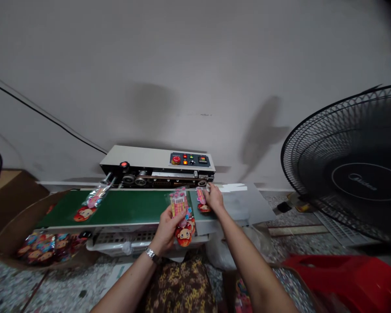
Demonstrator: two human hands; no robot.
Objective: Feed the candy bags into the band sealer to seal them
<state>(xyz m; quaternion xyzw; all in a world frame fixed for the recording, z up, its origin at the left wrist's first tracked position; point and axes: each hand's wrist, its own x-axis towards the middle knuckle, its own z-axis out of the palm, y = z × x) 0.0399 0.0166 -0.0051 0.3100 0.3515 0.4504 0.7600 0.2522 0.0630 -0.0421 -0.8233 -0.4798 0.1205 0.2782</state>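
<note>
My left hand, with a metal watch on its wrist, is closed round a few clear plastic packets that hold printed cartoon figures with red hair. It is over the front edge of the green conveyor belt. My right hand pinches a single similar packet near its upper end, at the right end of the belt. Behind the belt stands a band sealer with lit buttons and a number display. Another packet lies at the left of the belt, its top end by the sealer's rollers.
A cardboard box with several packets stands below the belt's left end. A large black fan is at the right, above a red plastic object. A white plastic basket sits beneath the belt. A cable runs along the wall.
</note>
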